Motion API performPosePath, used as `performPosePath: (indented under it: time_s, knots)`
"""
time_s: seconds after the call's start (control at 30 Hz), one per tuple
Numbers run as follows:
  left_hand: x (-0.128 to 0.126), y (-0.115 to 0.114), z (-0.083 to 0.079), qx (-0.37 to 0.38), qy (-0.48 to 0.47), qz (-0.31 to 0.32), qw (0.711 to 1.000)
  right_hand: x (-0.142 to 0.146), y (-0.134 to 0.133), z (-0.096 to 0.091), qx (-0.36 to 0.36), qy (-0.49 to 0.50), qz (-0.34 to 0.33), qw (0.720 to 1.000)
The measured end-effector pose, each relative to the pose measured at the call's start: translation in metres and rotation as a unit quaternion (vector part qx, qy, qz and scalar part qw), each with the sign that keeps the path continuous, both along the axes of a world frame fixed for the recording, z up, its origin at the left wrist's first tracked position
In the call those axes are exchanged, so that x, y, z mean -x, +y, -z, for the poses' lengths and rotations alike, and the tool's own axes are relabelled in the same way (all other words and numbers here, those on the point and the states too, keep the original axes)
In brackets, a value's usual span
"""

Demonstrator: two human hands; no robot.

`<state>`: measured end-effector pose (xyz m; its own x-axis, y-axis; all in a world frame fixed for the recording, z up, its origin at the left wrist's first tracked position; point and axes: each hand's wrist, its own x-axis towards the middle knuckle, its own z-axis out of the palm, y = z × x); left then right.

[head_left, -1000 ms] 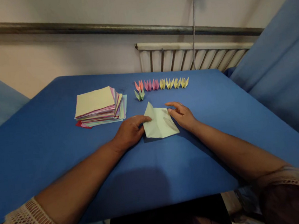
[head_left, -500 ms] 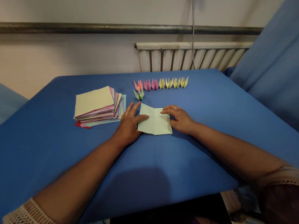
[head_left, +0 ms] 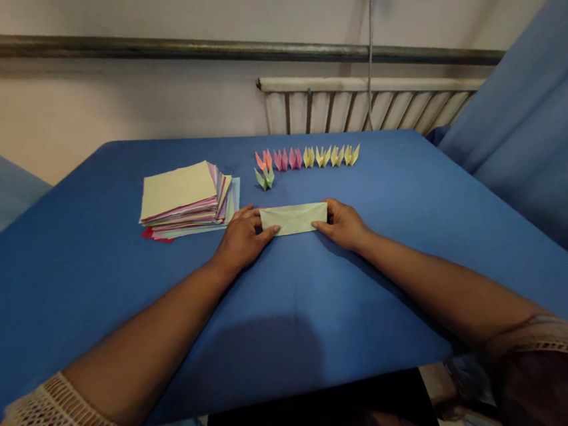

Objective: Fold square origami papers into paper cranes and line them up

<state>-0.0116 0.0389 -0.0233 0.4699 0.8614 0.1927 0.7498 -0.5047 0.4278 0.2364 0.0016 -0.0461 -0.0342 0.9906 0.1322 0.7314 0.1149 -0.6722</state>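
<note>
A pale green sheet of origami paper (head_left: pixel 294 218), folded into a wide rectangle with faint diagonal creases, is held level in front of me. My left hand (head_left: pixel 246 237) grips its left end, thumb on the near face and fingers behind. At the right end my right hand (head_left: pixel 341 223) pinches it the same way. Just beyond the paper stands a small green folded crane (head_left: pixel 264 178). Behind that runs a row of several folded cranes: an orange-pink one (head_left: pixel 263 161), pink ones (head_left: pixel 295 158) and yellow ones (head_left: pixel 323 156).
To the left lies a thick stack of coloured paper squares (head_left: pixel 179 191), pale yellow on top, close to my left hand. Everything rests on a blue-covered table (head_left: pixel 384 310). A radiator (head_left: pixel 344 103) and a wall pipe (head_left: pixel 172 46) are behind it; a blue curtain (head_left: pixel 527 82) hangs at right.
The paper was spread open as a creased square with my fingers on it. Now it is folded into a flat rectangle, both hands gripping its ends.
</note>
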Motion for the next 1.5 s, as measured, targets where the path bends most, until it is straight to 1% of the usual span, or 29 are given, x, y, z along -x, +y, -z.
performPosePath:
  time_s: [0.07, 0.13, 0.17, 0.2, 0.27, 0.33, 0.37, 0.4, 0.47, 0.57, 0.6, 0.67, 0.83, 0.97, 1.13, 1.2, 1.27, 1.33, 1.37, 1.43, 1.5]
  knots:
    - [-0.002, 0.0, -0.001, -0.006, 0.022, -0.025, 0.999, 0.001, -0.003, -0.005, 0.002, -0.043, 0.032, 0.999]
    - [-0.003, -0.001, -0.003, -0.018, 0.046, -0.046, 0.998, 0.002, -0.007, -0.012, -0.04, -0.093, 0.042, 0.994]
    - [-0.004, -0.001, -0.003, -0.024, 0.055, -0.054, 0.997, 0.004, -0.01, -0.014, -0.069, -0.119, 0.035, 0.99]
    - [-0.005, -0.002, -0.004, -0.029, 0.06, -0.061, 0.996, 0.005, -0.013, -0.016, -0.096, -0.144, 0.015, 0.985]
    - [-0.006, -0.005, -0.005, -0.048, 0.062, -0.076, 0.994, 0.011, -0.018, -0.018, -0.124, -0.184, -0.062, 0.973]
    - [-0.01, -0.01, -0.005, -0.077, 0.061, -0.077, 0.992, 0.017, -0.023, -0.018, -0.106, -0.207, -0.169, 0.958]
    - [-0.012, -0.013, -0.005, -0.089, 0.062, -0.062, 0.992, 0.02, -0.025, -0.017, -0.087, -0.213, -0.206, 0.951]
    - [-0.016, -0.017, -0.004, -0.096, 0.065, -0.038, 0.992, 0.023, -0.026, -0.016, -0.069, -0.216, -0.231, 0.946]
    - [-0.025, -0.026, -0.003, -0.088, 0.071, 0.034, 0.993, 0.026, -0.028, -0.015, -0.048, -0.218, -0.248, 0.943]
    - [-0.038, -0.037, 0.0, -0.038, 0.08, 0.142, 0.986, 0.028, -0.029, -0.015, -0.041, -0.219, -0.253, 0.941]
    - [-0.041, -0.039, 0.001, -0.022, 0.086, 0.159, 0.983, 0.028, -0.029, -0.015, -0.036, -0.221, -0.255, 0.941]
    - [-0.042, -0.039, 0.003, -0.005, 0.104, 0.154, 0.983, 0.028, -0.029, -0.017, -0.025, -0.226, -0.255, 0.94]
    - [-0.032, -0.034, 0.001, 0.012, 0.176, 0.087, 0.981, 0.03, -0.033, -0.022, 0.0, -0.246, -0.228, 0.942]
    - [-0.023, -0.035, -0.003, 0.011, 0.221, 0.053, 0.974, 0.026, -0.034, -0.019, 0.005, -0.258, -0.178, 0.95]
    - [-0.011, -0.039, -0.006, -0.002, 0.241, 0.023, 0.97, 0.022, -0.034, -0.017, 0.017, -0.262, -0.107, 0.959]
    - [-0.009, -0.043, -0.007, -0.034, 0.237, 0.035, 0.97, 0.025, -0.038, -0.02, -0.01, -0.27, -0.107, 0.957]
    - [-0.01, -0.048, -0.008, -0.058, 0.228, 0.09, 0.968, 0.03, -0.044, -0.024, -0.049, -0.275, -0.144, 0.949]
    - [-0.011, -0.052, -0.008, -0.049, 0.226, 0.147, 0.962, 0.034, -0.05, -0.027, -0.052, -0.268, -0.189, 0.943]
    - [-0.011, -0.054, -0.008, -0.039, 0.227, 0.162, 0.96, 0.035, -0.052, -0.028, -0.046, -0.265, -0.201, 0.942]
    - [-0.011, -0.056, -0.009, -0.027, 0.231, 0.167, 0.958, 0.036, -0.054, -0.029, -0.034, -0.262, -0.207, 0.942]
    - [-0.01, -0.058, -0.011, -0.03, 0.235, 0.156, 0.959, 0.036, -0.054, -0.032, -0.03, -0.264, -0.2, 0.943]
